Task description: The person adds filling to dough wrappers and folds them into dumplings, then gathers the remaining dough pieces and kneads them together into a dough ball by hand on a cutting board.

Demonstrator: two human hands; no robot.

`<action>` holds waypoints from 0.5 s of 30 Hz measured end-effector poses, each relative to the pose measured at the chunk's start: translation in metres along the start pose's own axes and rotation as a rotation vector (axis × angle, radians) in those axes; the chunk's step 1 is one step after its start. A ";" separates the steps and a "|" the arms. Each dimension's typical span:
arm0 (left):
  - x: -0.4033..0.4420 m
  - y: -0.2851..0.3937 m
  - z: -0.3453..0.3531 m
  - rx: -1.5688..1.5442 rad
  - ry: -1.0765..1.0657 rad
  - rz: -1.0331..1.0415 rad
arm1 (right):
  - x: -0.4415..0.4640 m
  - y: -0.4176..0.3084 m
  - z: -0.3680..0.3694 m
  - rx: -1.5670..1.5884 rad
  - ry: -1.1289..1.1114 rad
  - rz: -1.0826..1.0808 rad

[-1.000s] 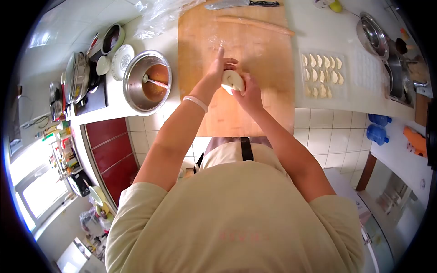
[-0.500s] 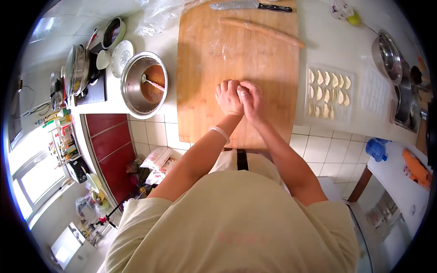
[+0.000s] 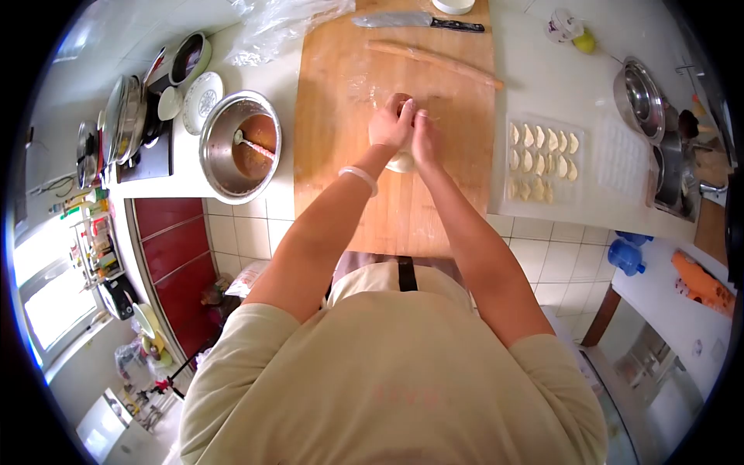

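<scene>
A pale lump of dough [image 3: 401, 163] lies on the wooden cutting board [image 3: 333, 155], partly hidden under my hands. My left hand [image 3: 390, 126], with a pale bracelet on its wrist, is curled over the dough's far side. Close against it, my right hand [image 3: 425, 139] holds the dough's right side with bent fingers. Beyond my hands lie a wooden rolling pin [image 3: 434, 62] and a knife [image 3: 418, 21] with a black handle.
To the left stands a steel pot [image 3: 211, 147] with reddish liquid and a spoon [image 3: 254, 145]. A plastic tray [image 3: 546, 194] on the right carries several dumplings. Clear plastic wrap [image 3: 271, 31] lies at the back left; metal bowls [image 3: 640, 101] are at the far right.
My hands have moved forward, away from my body, and dough now shows below them. Earlier they were stacked together and hid it. The whole view has shifted slightly.
</scene>
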State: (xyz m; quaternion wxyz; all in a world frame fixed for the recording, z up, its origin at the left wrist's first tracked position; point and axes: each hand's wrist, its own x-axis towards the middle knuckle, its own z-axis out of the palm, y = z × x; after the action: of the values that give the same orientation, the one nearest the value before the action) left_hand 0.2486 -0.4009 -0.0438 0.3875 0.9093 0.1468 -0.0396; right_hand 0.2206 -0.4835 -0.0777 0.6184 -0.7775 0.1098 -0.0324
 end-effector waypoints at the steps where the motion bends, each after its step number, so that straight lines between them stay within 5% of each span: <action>1: -0.005 -0.004 -0.008 -0.376 -0.108 -0.049 | -0.004 0.006 0.000 0.409 -0.069 0.116; 2: -0.009 -0.008 -0.013 -0.752 -0.218 -0.093 | -0.021 -0.007 -0.008 0.247 -0.033 0.154; 3: -0.020 -0.020 -0.003 -0.758 -0.207 -0.096 | -0.043 -0.009 -0.010 0.244 -0.044 0.151; 5: -0.047 -0.048 0.026 -0.544 0.169 0.055 | -0.074 -0.009 -0.008 -0.096 0.091 -0.198; 11: -0.119 -0.035 0.028 -0.253 0.285 0.276 | -0.097 0.002 -0.025 0.112 0.128 -0.012; 13: -0.119 -0.036 0.038 -0.233 0.342 0.320 | -0.092 -0.001 -0.031 -0.112 0.028 -0.262; 15: -0.107 -0.032 0.041 -0.130 0.358 0.374 | -0.084 0.007 -0.032 -0.181 0.031 -0.266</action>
State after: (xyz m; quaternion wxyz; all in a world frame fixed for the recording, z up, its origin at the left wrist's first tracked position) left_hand 0.1383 -0.4344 -0.0747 0.4134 0.8864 0.0447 0.2033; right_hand 0.1321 -0.4981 -0.0694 0.5343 -0.8371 0.0179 -0.1158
